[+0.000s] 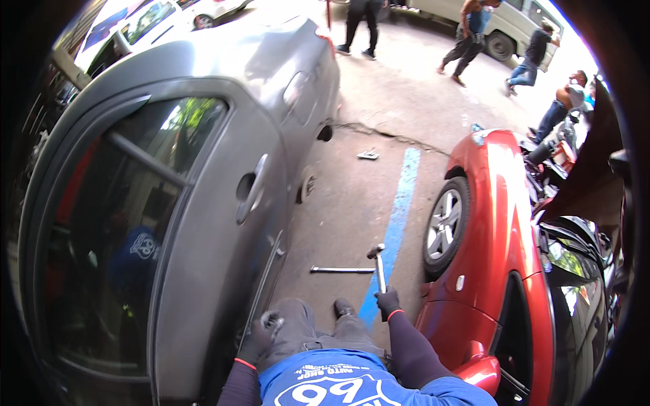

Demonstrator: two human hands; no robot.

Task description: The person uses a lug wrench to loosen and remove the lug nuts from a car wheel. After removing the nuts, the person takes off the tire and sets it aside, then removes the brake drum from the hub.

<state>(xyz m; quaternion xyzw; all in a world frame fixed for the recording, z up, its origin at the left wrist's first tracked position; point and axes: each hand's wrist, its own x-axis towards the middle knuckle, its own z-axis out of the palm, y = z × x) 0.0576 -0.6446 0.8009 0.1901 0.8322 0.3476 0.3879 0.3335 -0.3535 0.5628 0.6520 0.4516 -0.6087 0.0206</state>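
My right hand (pixel 388 303), in a dark glove, is closed around the handle of a hammer (pixel 380 266). The hammer points away from me, its dark head at the far end. Lower down on the left, my gloved left hand (pixel 258 336) hangs by my thigh, close to the side of the grey car (pixel 203 271). Its fingers are curled, with a pale grey patch at them; what they hold, if anything, is too small to make out. A long thin metal bar (pixel 342 270) lies crosswise in front of my feet, its right end near the hammer handle.
A red car (pixel 484 277) stands on my right, its silver-rimmed wheel (pixel 447 224) nearest the hammer. Between the cars runs a blue painted line (pixel 402 196). A small flat object (pixel 367 155) lies on the concrete. Several people and a white van (pixel 467 20) are farther off.
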